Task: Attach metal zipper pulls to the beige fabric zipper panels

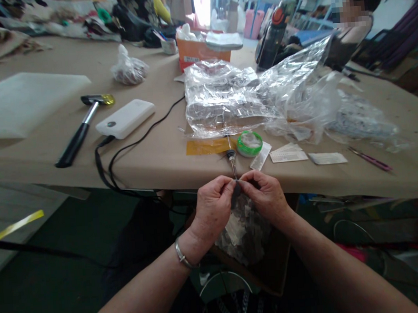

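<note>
My left hand (214, 204) and my right hand (265, 195) meet just in front of the table's edge. Thumbs and forefingers of both are closed in a pinch on a small dark grey piece (236, 195), too small to identify. Directly beyond the fingertips, a thin rod-like tool with a metal shaft (233, 163) points toward me over the table edge. Brown tape (208, 146) lies beside that tool. To its right stands a round green-rimmed tub (249, 145) with whitish stuff inside. Under my hands, pale flat scraps (245, 232) lie heaped in a brown container.
White printed labels (288, 153) and purple-handled tweezers or snips (372, 159) lie to the right. Clear plastic bags (226, 98) are spread behind. At left are a hammer (77, 137) and a white device (125, 118) with a black cable. Another person sits at far right.
</note>
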`<action>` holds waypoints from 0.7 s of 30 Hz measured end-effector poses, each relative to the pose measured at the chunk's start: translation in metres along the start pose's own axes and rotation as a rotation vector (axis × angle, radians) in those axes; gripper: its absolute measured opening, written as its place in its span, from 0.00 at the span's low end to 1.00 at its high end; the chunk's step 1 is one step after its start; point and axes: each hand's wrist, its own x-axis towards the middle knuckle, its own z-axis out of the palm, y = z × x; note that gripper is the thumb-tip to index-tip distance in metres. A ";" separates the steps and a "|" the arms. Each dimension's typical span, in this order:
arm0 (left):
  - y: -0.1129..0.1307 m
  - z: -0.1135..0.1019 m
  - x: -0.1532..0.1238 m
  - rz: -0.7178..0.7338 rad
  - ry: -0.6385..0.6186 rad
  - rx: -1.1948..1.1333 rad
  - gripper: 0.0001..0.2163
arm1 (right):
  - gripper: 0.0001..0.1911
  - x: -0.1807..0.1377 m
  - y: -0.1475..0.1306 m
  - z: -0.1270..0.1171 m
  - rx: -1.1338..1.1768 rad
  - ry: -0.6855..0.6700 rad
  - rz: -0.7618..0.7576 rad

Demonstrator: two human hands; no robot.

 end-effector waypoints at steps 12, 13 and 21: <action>-0.035 0.000 -0.019 -0.114 -0.062 -0.014 0.13 | 0.17 0.010 0.021 -0.049 -0.863 0.090 -0.447; -0.037 0.000 -0.020 -0.121 -0.061 -0.004 0.13 | 0.17 0.011 0.024 -0.049 -0.898 0.080 -0.459; -0.023 0.014 -0.026 -0.214 -0.201 -0.092 0.09 | 0.10 0.004 0.036 -0.054 -0.719 0.178 -0.566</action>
